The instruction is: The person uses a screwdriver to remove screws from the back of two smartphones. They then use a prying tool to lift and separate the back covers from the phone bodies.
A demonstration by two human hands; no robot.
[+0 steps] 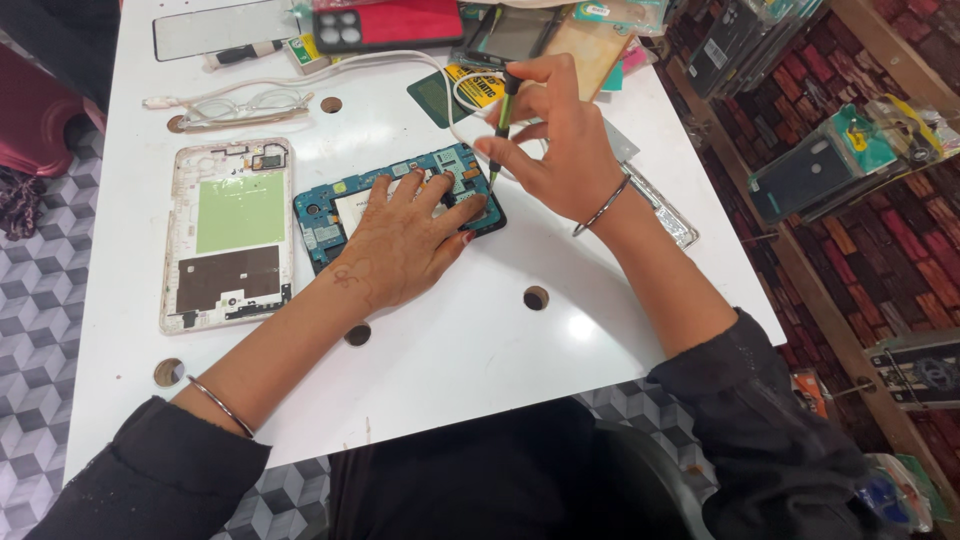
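An opened phone with a blue circuit board (335, 205) lies on the white table (480, 340). My left hand (400, 250) rests flat on the board, fingers spread, pressing it down. My right hand (555, 140) grips a thin black and green screwdriver (502, 120), held nearly upright with its tip down on the board's right end. To the left lies the phone's white back frame (228, 232) with a green patch and a dark panel, inside up.
Clear-framed glasses (240, 105), a white cable (380, 62), a second screwdriver (240, 52), a glass screen panel (215, 28) and a red phone case (390, 22) lie at the table's far side. Round holes (536, 297) dot the tabletop. Packaged phone covers (830, 160) hang at right.
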